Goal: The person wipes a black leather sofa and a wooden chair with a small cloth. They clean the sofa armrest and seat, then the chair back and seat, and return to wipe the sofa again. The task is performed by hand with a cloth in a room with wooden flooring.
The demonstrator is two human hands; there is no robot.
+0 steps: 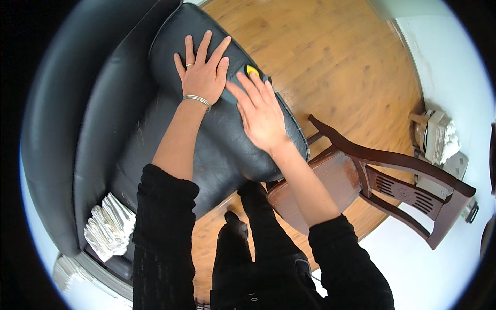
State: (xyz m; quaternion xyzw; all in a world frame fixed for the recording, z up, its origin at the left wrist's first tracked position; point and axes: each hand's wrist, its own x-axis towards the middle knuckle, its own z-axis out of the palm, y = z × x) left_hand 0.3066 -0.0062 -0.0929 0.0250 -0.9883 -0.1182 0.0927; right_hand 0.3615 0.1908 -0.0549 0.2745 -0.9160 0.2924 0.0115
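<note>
My left hand (204,75) rests palm down with spread fingers on the padded black leather armrest (255,155) of a sofa. It holds nothing; a ring and bangles are on it. Close by on the right, my right hand (261,114) reaches over the same armrest. Its fingertips lie on a small yellow-and-black pad (252,71), possibly a polishing sponge, near the armrest's outer edge. Fingers cover the near part of the pad. The sofa's black seat (162,131) runs below my left forearm and shows fine scuffs.
A dark wooden chair (321,190) stands close against the armrest on the right. Stacked white folded papers or cloths (110,226) lie on the seat at lower left. Wooden flooring (348,69) extends beyond the sofa. Appliance-like items (436,135) stand by the right wall.
</note>
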